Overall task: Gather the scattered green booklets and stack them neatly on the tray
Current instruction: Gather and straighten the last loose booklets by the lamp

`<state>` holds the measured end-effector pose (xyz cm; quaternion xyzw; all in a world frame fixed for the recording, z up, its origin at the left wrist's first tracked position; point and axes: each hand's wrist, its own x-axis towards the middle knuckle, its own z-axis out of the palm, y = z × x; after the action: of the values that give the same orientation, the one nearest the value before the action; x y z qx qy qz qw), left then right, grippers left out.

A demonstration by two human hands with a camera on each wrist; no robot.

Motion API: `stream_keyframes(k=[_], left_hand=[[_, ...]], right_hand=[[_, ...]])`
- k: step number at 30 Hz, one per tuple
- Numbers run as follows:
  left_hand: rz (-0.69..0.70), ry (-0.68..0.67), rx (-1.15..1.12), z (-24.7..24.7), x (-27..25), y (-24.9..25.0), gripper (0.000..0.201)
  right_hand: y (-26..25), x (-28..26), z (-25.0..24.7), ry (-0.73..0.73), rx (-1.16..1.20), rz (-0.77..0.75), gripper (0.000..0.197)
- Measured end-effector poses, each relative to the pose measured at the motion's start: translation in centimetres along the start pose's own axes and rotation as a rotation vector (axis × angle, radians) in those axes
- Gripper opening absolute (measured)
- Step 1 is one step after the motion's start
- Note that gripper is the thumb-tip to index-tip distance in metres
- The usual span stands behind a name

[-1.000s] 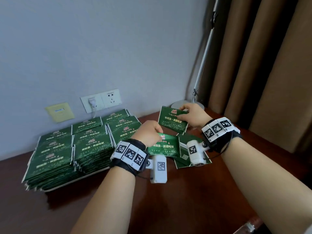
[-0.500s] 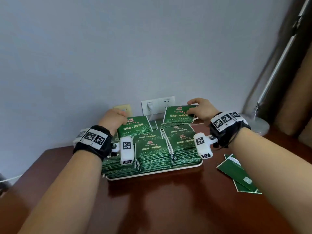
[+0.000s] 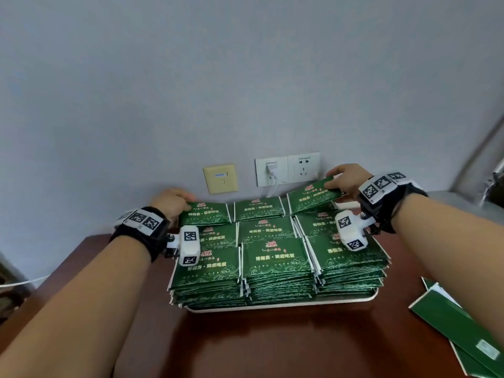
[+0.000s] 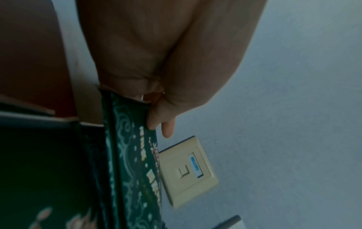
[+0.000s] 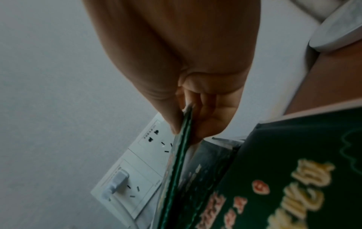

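Note:
A white tray carries several piles of green booklets in rows. My left hand pinches a green booklet at its far left edge over the back left pile; the left wrist view shows the fingers on that booklet. My right hand pinches another green booklet by its far right corner, tilted above the back right pile. The right wrist view has thumb and fingers clamping this booklet edge-on. More loose green booklets lie on the table at the right.
The brown table stands against a grey wall. White wall sockets with a plugged-in charger and a beige wall plate sit just behind the tray. A lamp base stands at the far right.
Both hands carried their booklets from the loose heap on the right to the tray's back row. Since half a second ago they have sunk closer to the back piles.

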<state>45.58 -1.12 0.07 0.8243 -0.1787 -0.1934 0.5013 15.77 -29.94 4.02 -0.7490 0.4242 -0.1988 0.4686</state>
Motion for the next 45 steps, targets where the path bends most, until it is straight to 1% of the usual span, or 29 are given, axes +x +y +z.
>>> stream_keyframes(k=[2, 5, 8, 11, 14, 16, 19, 21, 25, 28, 32, 36, 38, 42, 45], left_hand=[[0.004, -0.012, -0.008, 0.4, -1.2, 0.8, 0.029], [0.025, -0.030, 0.003, 0.7, -1.5, 1.4, 0.029], [0.050, -0.057, 0.053, 0.3, -0.6, 0.9, 0.030], [0.075, -0.095, 0.115, 0.0, 1.2, -0.1, 0.037], [0.104, -0.144, 0.125, 0.6, -0.3, 0.9, 0.034], [0.126, -0.160, 0.181, 0.8, -1.5, 1.6, 0.031], [0.169, -0.113, 0.228, 0.8, -3.1, 2.6, 0.027], [0.201, -0.108, 0.246, 1.2, -4.8, 3.6, 0.023], [0.282, -0.108, 0.273, 2.9, -8.6, 6.1, 0.025], [0.362, -0.127, 0.284, 5.4, -12.2, 8.0, 0.024], [0.467, -0.206, 0.317, 10.6, -17.7, 10.2, 0.025], [0.572, -0.308, 0.332, 16.7, -23.1, 11.8, 0.021], [0.593, -0.357, 0.319, 19.5, -25.1, 12.4, 0.022], [0.617, -0.452, 0.337, 25.2, -28.3, 13.0, 0.021], [0.631, -0.523, 0.389, 29.1, -29.8, 12.8, 0.023]], right_hand=[[0.3, 0.7, 0.2, -0.005, -0.017, 0.013, 0.034], [0.5, 1.4, 0.5, -0.016, -0.061, 0.012, 0.034], [0.5, 1.4, 0.6, -0.043, -0.111, 0.015, 0.038], [0.0, 1.1, 0.8, -0.050, -0.156, 0.003, 0.039], [-0.1, 0.8, 1.1, -0.065, -0.192, -0.023, 0.045], [-0.1, 0.4, 1.1, -0.069, -0.229, -0.048, 0.047], [-0.4, -0.4, 0.6, -0.059, -0.256, -0.069, 0.049], [-0.6, -1.6, -0.1, -0.048, -0.259, -0.077, 0.050], [-0.6, -4.6, -2.0, -0.061, -0.240, -0.081, 0.051], [0.2, -7.7, -4.1, -0.044, -0.223, -0.090, 0.048], [2.7, -12.3, -8.2, -0.009, -0.198, -0.084, 0.043], [7.2, -16.0, -12.9, 0.031, -0.111, -0.025, 0.038], [9.5, -17.4, -14.8, 0.040, -0.102, 0.015, 0.032], [14.0, -19.5, -18.2, 0.057, -0.116, 0.104, 0.026], [17.0, -20.3, -19.7, 0.046, -0.156, 0.156, 0.026]])
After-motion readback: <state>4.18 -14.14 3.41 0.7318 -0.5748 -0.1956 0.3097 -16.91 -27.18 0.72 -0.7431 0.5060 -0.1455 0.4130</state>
